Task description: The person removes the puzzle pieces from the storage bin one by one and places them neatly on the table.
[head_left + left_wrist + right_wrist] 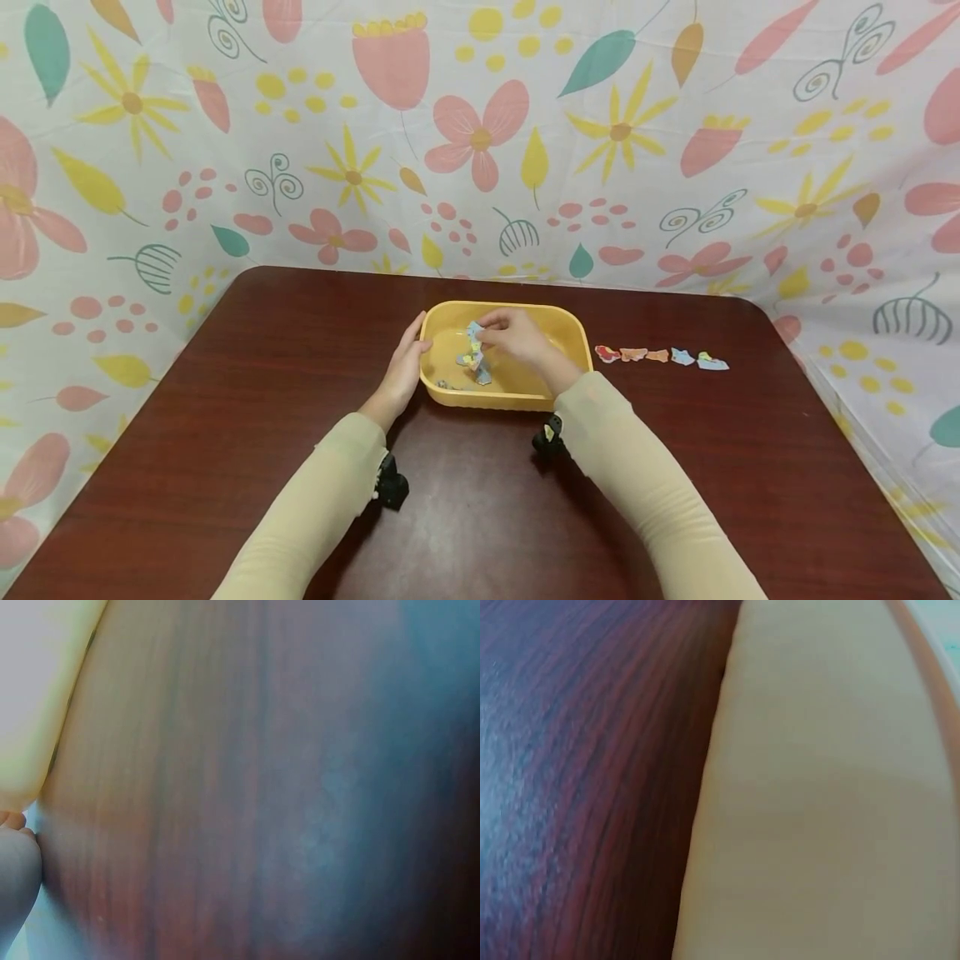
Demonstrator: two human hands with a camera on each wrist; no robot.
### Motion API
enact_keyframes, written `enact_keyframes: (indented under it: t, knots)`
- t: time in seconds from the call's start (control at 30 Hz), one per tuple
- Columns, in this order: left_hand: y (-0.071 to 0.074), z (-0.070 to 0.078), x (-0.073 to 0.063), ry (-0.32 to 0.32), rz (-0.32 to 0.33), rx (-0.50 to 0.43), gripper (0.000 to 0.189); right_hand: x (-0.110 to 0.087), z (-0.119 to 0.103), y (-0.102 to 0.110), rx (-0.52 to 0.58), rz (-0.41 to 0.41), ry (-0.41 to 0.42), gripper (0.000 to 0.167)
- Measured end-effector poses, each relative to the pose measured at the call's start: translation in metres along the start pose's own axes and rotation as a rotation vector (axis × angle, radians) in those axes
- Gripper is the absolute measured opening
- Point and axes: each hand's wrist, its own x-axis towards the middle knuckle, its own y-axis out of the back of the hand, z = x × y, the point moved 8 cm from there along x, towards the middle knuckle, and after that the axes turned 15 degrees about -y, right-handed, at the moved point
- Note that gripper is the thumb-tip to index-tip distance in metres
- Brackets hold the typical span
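Note:
A yellow plastic tray stands on the table. My left hand grips its left side, thumb over the rim; in the left wrist view only a bit of that hand shows beside the tray wall. Over the tray's inside, my right hand pinches a light-blue puzzle piece between thumb and fingers. Just below it are more colourful puzzle pieces, partly overlapping. A few small grey ones lie at the tray's near left corner. The tray's outer wall fills much of the right wrist view.
Right of the tray, several puzzle pieces lie in a row: a red one, orange ones and light-blue ones. The dark wooden table ends at a flower-printed cloth behind and at the sides.

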Motion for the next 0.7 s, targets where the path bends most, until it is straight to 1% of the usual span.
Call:
enact_keyframes:
  t: [0.13,0.33,0.6,0.7]
  knots:
    - [-0.001,0.002,-0.001,-0.007,0.003,0.000,0.059,-0.003,0.002,0.010,0.047,0.005,-0.012,0.035]
    - [0.000,0.001,-0.001,-0.001,0.008,0.000,0.059,-0.008,0.007,0.020,0.070,-0.010,0.005,0.045]
    - [0.000,0.001,-0.002,0.005,0.002,0.008,0.059,-0.020,0.014,0.040,0.177,0.012,-0.003,0.041]
    - [-0.001,0.001,-0.002,0.000,0.002,0.012,0.059,-0.023,0.016,0.050,0.198,0.025,0.001,0.039]
